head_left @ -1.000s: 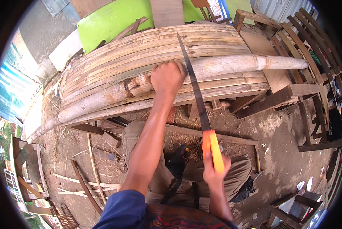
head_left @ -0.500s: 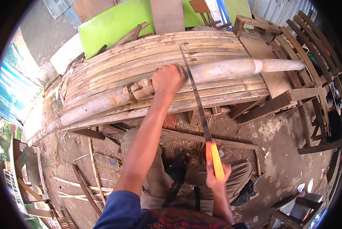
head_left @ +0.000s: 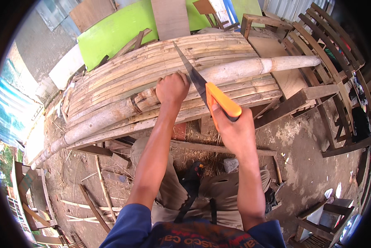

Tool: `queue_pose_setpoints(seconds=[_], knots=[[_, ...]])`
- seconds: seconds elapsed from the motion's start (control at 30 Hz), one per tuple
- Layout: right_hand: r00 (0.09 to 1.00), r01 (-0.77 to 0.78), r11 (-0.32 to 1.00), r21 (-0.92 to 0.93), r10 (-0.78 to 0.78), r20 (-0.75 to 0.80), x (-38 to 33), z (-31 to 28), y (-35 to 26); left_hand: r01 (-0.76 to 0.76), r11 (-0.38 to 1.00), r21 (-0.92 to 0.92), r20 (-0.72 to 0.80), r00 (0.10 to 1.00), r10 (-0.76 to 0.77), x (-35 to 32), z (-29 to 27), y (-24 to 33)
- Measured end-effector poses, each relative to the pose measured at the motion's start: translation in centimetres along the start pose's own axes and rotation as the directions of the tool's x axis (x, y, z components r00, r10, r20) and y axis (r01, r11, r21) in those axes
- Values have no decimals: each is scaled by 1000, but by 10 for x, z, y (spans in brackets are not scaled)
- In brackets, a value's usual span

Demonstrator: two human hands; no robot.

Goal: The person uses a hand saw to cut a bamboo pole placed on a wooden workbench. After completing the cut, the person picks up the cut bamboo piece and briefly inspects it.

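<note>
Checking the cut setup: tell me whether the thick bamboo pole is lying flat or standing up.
Lying flat. The bamboo pole rests lengthwise across the stack of split bamboo, the left hand pressing it down beside the saw.

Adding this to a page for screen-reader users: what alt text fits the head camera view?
A person's right hand pushes an orange-handled saw across a thick bamboo pole, which the left hand steadies on a stack of split bamboo. Around it are dirt ground and wooden frames.
</note>
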State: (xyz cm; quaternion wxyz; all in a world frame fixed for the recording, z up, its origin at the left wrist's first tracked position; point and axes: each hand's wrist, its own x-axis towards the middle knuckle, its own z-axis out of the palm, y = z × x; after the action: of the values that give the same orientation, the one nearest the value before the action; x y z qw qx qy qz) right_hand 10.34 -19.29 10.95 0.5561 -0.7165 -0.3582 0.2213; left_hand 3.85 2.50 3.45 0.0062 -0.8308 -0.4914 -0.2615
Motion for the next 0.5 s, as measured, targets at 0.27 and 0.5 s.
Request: queue_pose_setpoints(seconds=[0.27,0.5], knots=[[908,409,901,142,-387,-159,-57,76,183,34,999,-6,149,988,-33,-4,-9,12],[894,392,919,37,-371,-252,-165,24,188,23,999,-40,242,970,-12,5,-15,-4]])
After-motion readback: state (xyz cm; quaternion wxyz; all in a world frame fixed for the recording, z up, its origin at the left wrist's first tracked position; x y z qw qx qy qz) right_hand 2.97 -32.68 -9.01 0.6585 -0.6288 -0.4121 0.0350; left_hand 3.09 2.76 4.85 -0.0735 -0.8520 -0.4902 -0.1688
